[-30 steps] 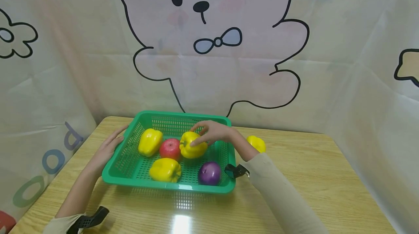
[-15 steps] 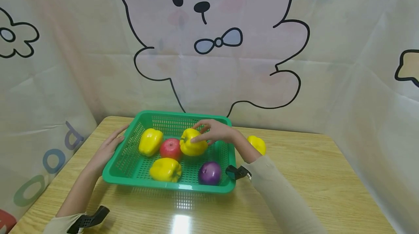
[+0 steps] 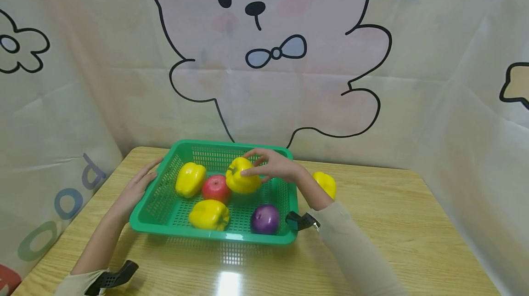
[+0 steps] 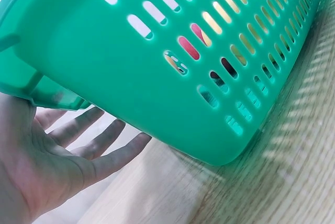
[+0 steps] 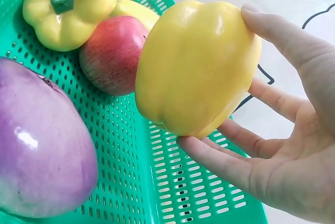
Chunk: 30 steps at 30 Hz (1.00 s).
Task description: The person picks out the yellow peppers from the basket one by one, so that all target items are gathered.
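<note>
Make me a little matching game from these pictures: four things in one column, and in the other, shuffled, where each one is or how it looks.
Column one
1. Right hand
2. Left hand
3. Purple vegetable
4. Basket

Column two
A. Green, with slotted sides
B. Outside, along the basket's left end
C. Inside the basket, towards its near right corner
D. Holding a yellow pepper

Right pairs: 1-D, 2-B, 3-C, 4-A

The peppers (image 3: 239,181) are yellow, one fruit (image 3: 216,189) red, another fruit (image 3: 265,219) purple, the basket (image 3: 186,235) green.
</note>
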Each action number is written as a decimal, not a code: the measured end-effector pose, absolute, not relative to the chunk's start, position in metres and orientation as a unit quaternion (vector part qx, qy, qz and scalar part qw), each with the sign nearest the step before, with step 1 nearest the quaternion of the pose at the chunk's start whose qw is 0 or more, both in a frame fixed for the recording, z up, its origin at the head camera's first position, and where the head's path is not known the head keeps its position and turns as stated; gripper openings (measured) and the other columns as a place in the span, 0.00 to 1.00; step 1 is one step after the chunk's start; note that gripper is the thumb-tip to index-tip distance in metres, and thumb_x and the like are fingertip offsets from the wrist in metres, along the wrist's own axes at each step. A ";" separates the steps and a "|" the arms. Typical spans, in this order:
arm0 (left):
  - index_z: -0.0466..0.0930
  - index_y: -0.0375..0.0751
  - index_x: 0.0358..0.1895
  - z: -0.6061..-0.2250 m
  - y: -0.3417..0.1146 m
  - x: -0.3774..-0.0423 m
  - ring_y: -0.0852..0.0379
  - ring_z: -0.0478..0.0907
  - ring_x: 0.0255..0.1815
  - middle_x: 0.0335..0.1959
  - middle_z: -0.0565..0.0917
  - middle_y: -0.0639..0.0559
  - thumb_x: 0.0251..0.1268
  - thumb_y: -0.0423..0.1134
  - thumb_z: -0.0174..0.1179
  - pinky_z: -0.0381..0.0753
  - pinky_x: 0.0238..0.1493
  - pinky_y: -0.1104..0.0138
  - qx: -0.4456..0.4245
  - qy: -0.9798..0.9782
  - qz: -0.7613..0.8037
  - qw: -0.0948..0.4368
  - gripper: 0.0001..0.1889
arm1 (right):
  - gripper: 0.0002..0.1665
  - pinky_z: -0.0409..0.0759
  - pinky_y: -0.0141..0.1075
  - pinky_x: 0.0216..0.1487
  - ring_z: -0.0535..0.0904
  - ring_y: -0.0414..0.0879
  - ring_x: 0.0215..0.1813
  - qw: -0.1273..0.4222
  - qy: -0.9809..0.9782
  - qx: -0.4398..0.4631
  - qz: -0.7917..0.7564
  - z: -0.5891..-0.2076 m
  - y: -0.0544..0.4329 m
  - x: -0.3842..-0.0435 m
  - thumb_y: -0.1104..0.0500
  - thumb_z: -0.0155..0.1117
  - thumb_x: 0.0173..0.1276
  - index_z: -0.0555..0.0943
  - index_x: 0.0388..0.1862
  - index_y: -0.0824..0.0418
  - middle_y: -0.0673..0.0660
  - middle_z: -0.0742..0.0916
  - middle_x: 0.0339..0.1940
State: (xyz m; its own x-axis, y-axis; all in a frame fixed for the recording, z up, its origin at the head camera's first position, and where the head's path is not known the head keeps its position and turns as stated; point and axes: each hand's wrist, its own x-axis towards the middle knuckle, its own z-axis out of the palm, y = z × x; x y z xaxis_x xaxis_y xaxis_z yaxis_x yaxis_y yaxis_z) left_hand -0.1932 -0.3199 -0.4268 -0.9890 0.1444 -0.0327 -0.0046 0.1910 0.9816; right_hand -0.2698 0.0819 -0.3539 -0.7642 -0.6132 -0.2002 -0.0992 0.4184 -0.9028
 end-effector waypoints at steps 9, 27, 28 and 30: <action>0.42 0.42 0.88 -0.427 -0.319 -0.193 0.61 0.83 0.37 0.47 0.81 0.62 0.91 0.52 0.38 0.87 0.37 0.65 0.046 0.770 0.634 0.056 0.34 | 0.33 0.87 0.52 0.57 0.81 0.58 0.63 0.250 0.791 -0.205 -0.520 -0.355 0.086 -0.268 0.54 0.73 0.73 0.75 0.74 0.54 0.67 0.78 0.68; 0.42 0.43 0.88 -0.427 -0.320 -0.193 0.62 0.82 0.38 0.49 0.80 0.63 0.90 0.53 0.39 0.87 0.38 0.65 0.045 0.768 0.636 0.059 0.35 | 0.31 0.85 0.53 0.61 0.79 0.61 0.67 0.226 0.775 -0.192 -0.558 -0.354 0.092 -0.262 0.55 0.71 0.74 0.75 0.74 0.56 0.67 0.76 0.70; 0.42 0.43 0.88 -0.427 -0.320 -0.193 0.62 0.83 0.38 0.49 0.80 0.63 0.90 0.53 0.39 0.87 0.38 0.65 0.045 0.768 0.636 0.059 0.35 | 0.31 0.85 0.54 0.61 0.79 0.61 0.67 0.225 0.774 -0.191 -0.561 -0.354 0.093 -0.262 0.55 0.71 0.74 0.75 0.73 0.56 0.67 0.76 0.70; 0.42 0.43 0.88 -0.426 -0.319 -0.193 0.62 0.83 0.38 0.49 0.80 0.63 0.90 0.53 0.38 0.87 0.38 0.65 0.045 0.769 0.636 0.059 0.35 | 0.31 0.85 0.55 0.62 0.79 0.62 0.67 0.223 0.771 -0.189 -0.565 -0.354 0.095 -0.261 0.55 0.70 0.74 0.75 0.73 0.57 0.67 0.76 0.70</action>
State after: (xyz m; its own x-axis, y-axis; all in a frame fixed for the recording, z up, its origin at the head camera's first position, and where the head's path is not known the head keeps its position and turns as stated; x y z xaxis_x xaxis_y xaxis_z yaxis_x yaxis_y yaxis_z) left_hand -0.1929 -0.3195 -0.4265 -0.9891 0.1436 -0.0340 -0.0064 0.1883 0.9821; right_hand -0.2615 0.0946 -0.3542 -0.8286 -0.5444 -0.1305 -0.0394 0.2892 -0.9564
